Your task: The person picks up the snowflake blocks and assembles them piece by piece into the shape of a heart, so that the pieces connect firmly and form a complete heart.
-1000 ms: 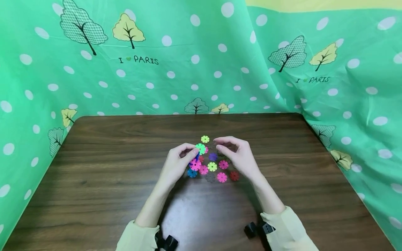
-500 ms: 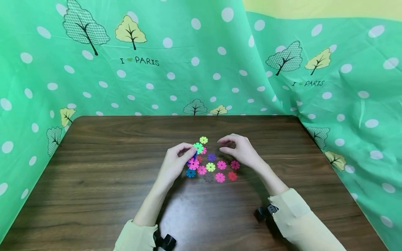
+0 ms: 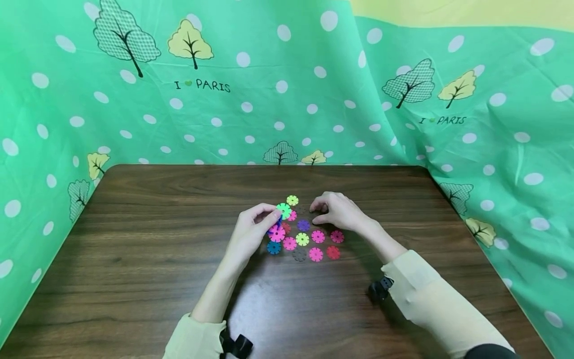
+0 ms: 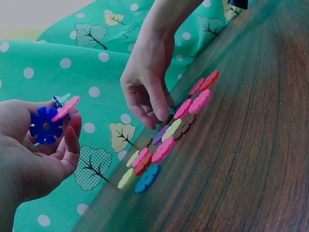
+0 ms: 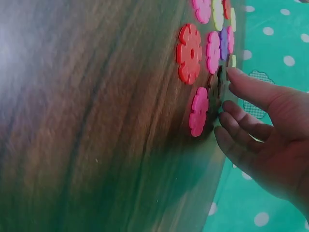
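Observation:
My left hand (image 3: 251, 227) pinches a small cluster of joined flower-shaped plastic discs, raised above the table. A green disc (image 3: 283, 210), a pink disc (image 4: 66, 108) and a dark blue disc (image 4: 39, 126) show in it; fingers hide part of the cluster. My right hand (image 3: 343, 212) is low over the far right of the loose discs, thumb and fingers apart and loosely bent. In the right wrist view its fingertips (image 5: 233, 75) come right beside dark brown discs (image 5: 212, 92). Nearby lie a purple disc (image 3: 303, 225) and a pink disc (image 5: 198, 113).
Several loose discs lie flat on the brown wooden table (image 3: 157, 279), among them a red disc (image 3: 333, 253), a blue disc (image 3: 274, 248) and a yellow disc (image 3: 292, 200). A green dotted curtain (image 3: 251, 119) hangs behind and beside the table.
My right hand has shifted slightly right and turned, its forearm swinging outward, uncovering a pink disc at the right. The left hand keeps its hold on the cluster, almost still.

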### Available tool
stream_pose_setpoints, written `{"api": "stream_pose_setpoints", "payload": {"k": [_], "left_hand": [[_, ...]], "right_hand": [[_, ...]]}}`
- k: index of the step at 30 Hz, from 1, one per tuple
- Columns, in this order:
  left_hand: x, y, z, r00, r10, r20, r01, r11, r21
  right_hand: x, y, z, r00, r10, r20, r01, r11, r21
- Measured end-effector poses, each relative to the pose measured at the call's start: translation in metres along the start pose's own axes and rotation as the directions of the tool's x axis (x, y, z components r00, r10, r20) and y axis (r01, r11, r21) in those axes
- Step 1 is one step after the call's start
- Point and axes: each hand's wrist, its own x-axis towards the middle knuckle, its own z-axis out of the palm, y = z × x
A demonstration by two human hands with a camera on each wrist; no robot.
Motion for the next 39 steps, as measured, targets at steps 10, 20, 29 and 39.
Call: {"api": "stream_pose_setpoints", "payload": {"k": [10, 20, 29, 39], "left_hand": [[0.0, 0.001, 0.0, 1.0, -0.008, 0.011, 0.008, 1.0, -0.011], [0.002, -0.001, 0.001, 1.0, -0.018, 0.018, 0.017, 1.0, 0.002], [0.003, -0.002, 0.004, 0.999, -0.018, 0.03, 0.017, 1.0, 0.016], [0.003, -0.005, 0.004, 1.0, -0.005, 0.0, 0.005, 1.0, -0.011]], "right_hand": [[0.007, 0.002, -0.002, 1.0, 0.005, 0.03, -0.004, 0.999, -0.037], [0.004, 0.008, 0.0, 0.993, 0.077, -0.089, -0.056, 0.976, 0.211], [-0.019, -0.012, 0.004, 0.954, 0.111, -0.277, 0.021, 0.902, 0.432], [-0.038, -0.04, 0.018, 0.937, 0.075, -0.34, 0.193, 0.699, 0.688]]}}
